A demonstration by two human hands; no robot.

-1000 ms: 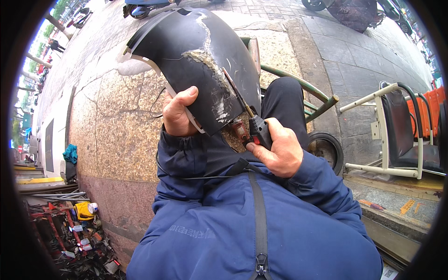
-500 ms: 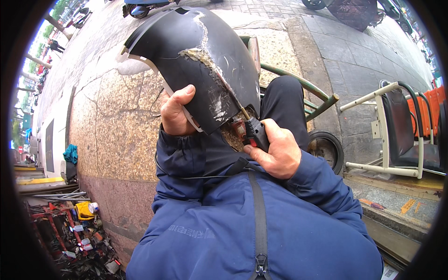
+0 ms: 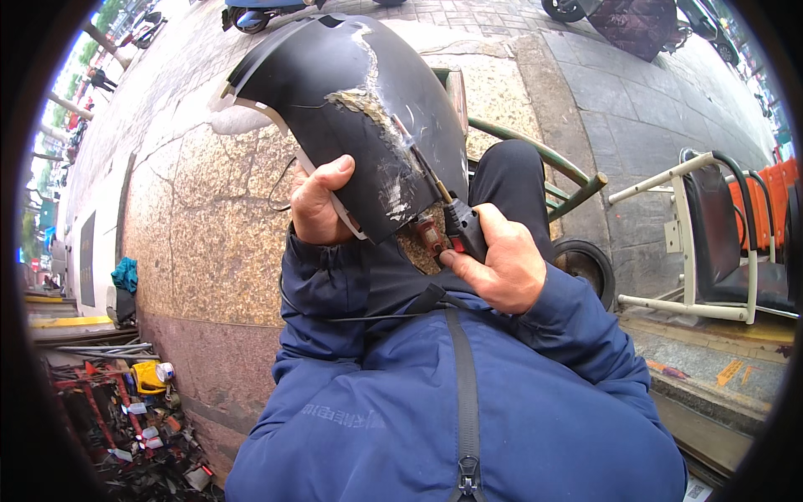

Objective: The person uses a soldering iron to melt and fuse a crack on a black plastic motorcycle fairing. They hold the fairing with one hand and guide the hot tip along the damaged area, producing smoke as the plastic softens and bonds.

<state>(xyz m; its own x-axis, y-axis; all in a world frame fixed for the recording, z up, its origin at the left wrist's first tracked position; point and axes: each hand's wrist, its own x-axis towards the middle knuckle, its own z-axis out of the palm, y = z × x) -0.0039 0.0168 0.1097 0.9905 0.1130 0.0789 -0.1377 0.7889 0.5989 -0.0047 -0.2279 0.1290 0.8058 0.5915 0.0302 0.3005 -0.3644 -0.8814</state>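
A large curved black plastic panel [image 3: 335,75], like a scooter body panel, stands tilted in front of me. A rough yellowish and whitish seam runs down its face, with scrape marks near the lower edge. My left hand [image 3: 322,199] grips the panel's lower left edge, thumb on the outer face. Wrapped in my right hand [image 3: 506,261] is the black handle of a soldering iron [image 3: 462,224]. Its thin metal shaft points up and left, the tip at the lower part of the seam. Faint smoke shows near the tip. Part of the handle is hidden by my fingers.
A metal-framed chair [image 3: 698,234] with dark padding stands at right, near a black tyre [image 3: 585,269]. Green metal rails [image 3: 544,151] lie beyond my knee. Heaped parts and tools, with a yellow container [image 3: 150,377], fill the lower left. A blue scooter [image 3: 255,17] is parked far ahead.
The soldering iron in my right hand has shifted slightly up and right, with its tip off to the right of the seam's earlier spot. The panel and left hand have barely moved.
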